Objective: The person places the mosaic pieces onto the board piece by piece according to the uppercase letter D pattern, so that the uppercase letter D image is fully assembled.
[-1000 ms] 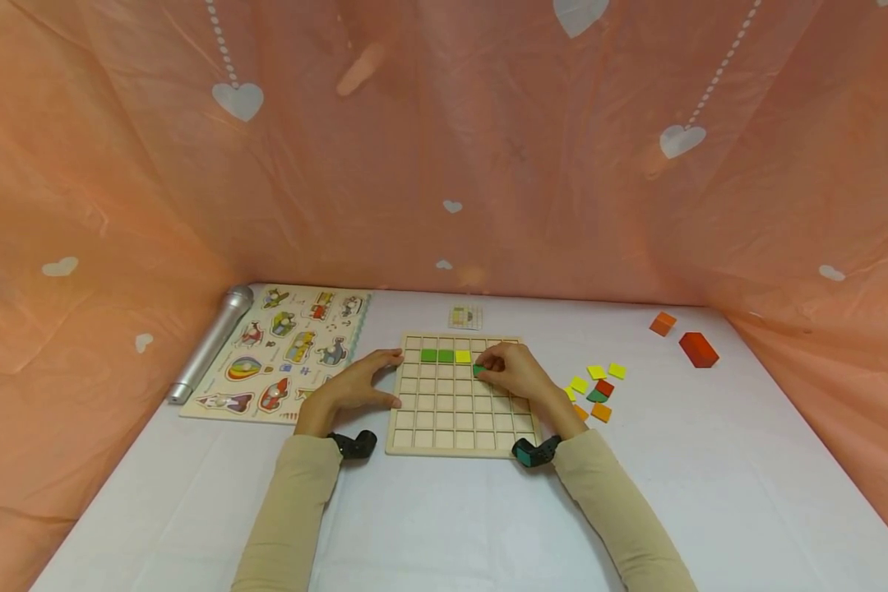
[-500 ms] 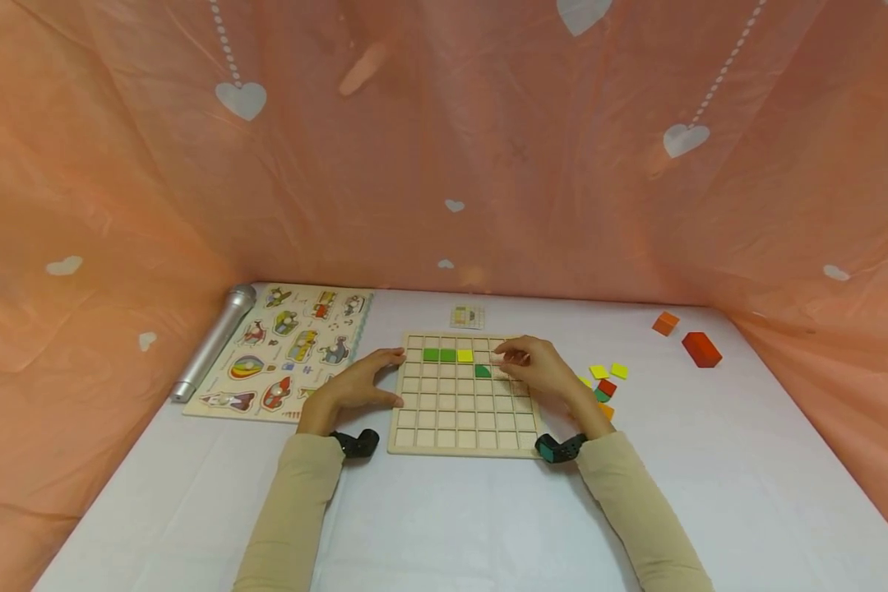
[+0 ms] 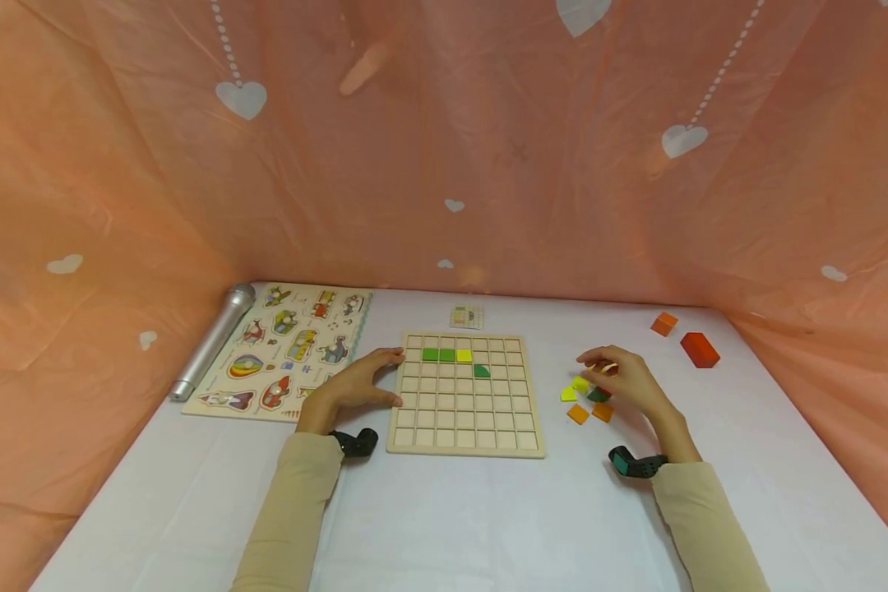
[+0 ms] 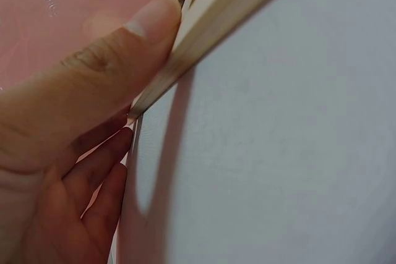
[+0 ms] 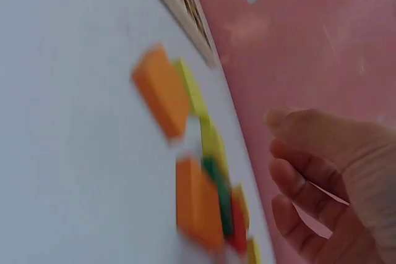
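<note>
In the head view a wooden grid board (image 3: 455, 421) lies flat on the table. Two green square tiles (image 3: 439, 355) and a yellow tile (image 3: 464, 356) sit side by side in its upper cells. One row lower is a dark green quarter-round tile (image 3: 481, 372). My left hand (image 3: 351, 386) rests at the board's left edge, and the left wrist view shows its thumb (image 4: 148, 26) touching the rim. Over the loose tiles at the right hovers my right hand (image 3: 625, 380), fingers loosely bent, nothing seen between them. Orange tiles (image 5: 162, 94) and yellow tiles (image 5: 213, 146) lie below it.
A small pattern card (image 3: 467, 316) lies behind the board. To the left are a picture peg puzzle (image 3: 266, 358) and a silver microphone (image 3: 215, 341). At the far right stand an orange block (image 3: 664, 323) and a red block (image 3: 700, 350). A pink curtain (image 3: 444, 164) hangs behind.
My right hand has let go of the dark green quarter-round tile in the board and moved right, over the loose tiles. My left hand has stayed at the board's edge.
</note>
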Demonstrator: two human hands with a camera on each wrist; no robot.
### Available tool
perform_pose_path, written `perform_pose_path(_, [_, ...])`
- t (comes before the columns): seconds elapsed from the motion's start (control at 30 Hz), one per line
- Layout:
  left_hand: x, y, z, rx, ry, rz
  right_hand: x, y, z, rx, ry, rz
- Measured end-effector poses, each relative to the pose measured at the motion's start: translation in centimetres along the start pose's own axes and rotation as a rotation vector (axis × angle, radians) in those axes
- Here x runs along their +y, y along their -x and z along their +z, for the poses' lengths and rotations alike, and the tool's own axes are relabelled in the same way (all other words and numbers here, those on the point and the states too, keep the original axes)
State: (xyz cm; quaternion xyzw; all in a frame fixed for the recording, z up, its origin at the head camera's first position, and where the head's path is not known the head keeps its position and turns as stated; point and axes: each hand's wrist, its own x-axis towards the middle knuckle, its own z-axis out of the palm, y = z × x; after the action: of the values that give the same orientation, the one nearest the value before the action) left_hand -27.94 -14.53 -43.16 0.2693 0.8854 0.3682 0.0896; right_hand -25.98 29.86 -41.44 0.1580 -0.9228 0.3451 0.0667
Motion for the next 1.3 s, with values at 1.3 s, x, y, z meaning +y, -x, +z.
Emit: perform_pose_path(1.3, [0.2,0.1,-0.1,-0.004,-0.003,-0.007,1.1,1.1,-0.7,-0.002,-0.033,0.025])
